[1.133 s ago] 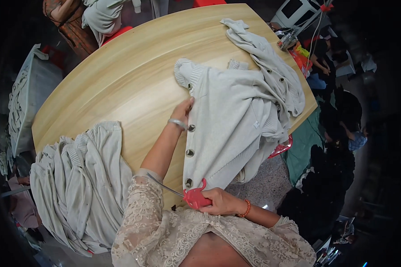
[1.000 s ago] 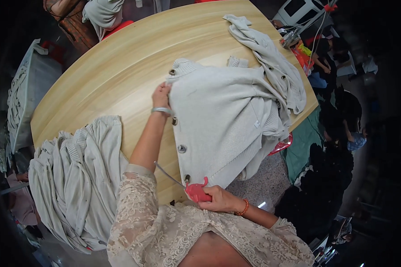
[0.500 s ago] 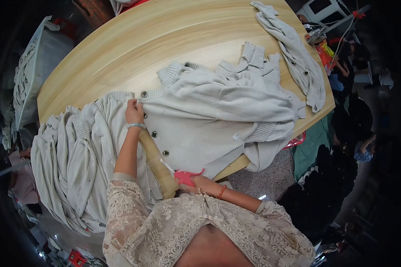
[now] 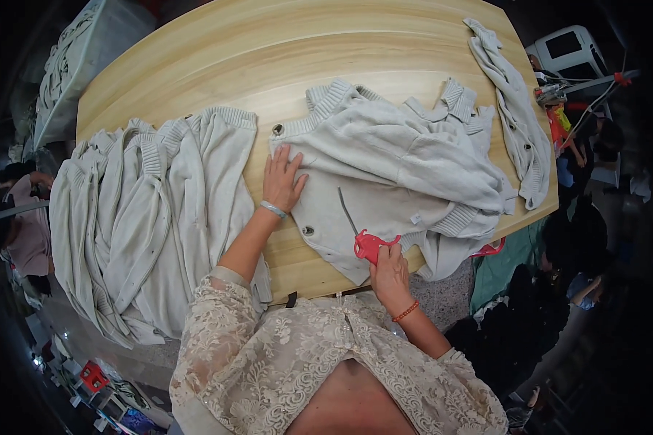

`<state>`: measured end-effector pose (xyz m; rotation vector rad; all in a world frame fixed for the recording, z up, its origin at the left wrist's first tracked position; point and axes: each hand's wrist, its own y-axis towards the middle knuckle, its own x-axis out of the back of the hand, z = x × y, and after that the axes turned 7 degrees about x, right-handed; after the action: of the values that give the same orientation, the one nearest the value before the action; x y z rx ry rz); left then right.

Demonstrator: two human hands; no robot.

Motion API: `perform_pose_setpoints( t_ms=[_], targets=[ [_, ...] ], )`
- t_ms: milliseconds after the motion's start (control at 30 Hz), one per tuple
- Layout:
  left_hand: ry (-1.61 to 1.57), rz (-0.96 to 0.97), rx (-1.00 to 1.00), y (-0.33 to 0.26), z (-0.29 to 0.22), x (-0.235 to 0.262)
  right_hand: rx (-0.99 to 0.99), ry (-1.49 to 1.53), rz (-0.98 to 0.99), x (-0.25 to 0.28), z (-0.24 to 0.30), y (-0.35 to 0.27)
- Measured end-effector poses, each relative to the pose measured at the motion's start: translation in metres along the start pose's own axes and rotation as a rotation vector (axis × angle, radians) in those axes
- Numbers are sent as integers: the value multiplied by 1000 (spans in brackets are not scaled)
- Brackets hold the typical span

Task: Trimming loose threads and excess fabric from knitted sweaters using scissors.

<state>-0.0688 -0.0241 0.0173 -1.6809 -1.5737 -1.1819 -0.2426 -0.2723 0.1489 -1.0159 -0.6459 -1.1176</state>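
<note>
Currently, the far-left bin [image 4: 116, 65] contains pale garments [image 4: 64, 61]. The left hand [image 4: 281, 185] lies palm-down, fingers [image 4: 284, 154] slightly spread, across the left edge of the cardigan [image 4: 428, 156] on the desk [image 4: 283, 51]; the right hand [image 4: 393, 281] grips a red tool [image 4: 370, 246].

Around your wooden table [image 4: 268, 65]: translucent bin [image 4: 120, 43] past its far left corner; person in pink [image 4: 30, 221] off its left end. Beyond its far right corner you have a white boxy object [image 4: 584, 51]; off its near right corner, green cloth [image 4: 504, 270], dark heap [image 4: 519, 315] alongside.
</note>
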Motion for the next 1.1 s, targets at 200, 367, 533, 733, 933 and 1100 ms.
perform_pose_setpoints(
  t_ms=[200, 367, 533, 733, 933, 1100],
  targets=[
    [-128, -115, -4, 25, -2, -2, 6, 28, -114, 16, 8, -4],
    [70, -73, 14, 25, 0, -16, 118, -51, -323, 20, 16, 7],
    [58, -45, 10, 29, -3, -20, 122, 111, -221, 9, 13, 30],
    [79, 42, 20, 34, 0, -21, 92, 247, -108, -5, 30, 79],
    [107, 54, 2, 44, 0, -19, 151, 109, -75, -2, 46, 154],
    [93, 66, -10, 53, 1, -21, 142, 87, -108, 10, 56, 195]
  ],
)
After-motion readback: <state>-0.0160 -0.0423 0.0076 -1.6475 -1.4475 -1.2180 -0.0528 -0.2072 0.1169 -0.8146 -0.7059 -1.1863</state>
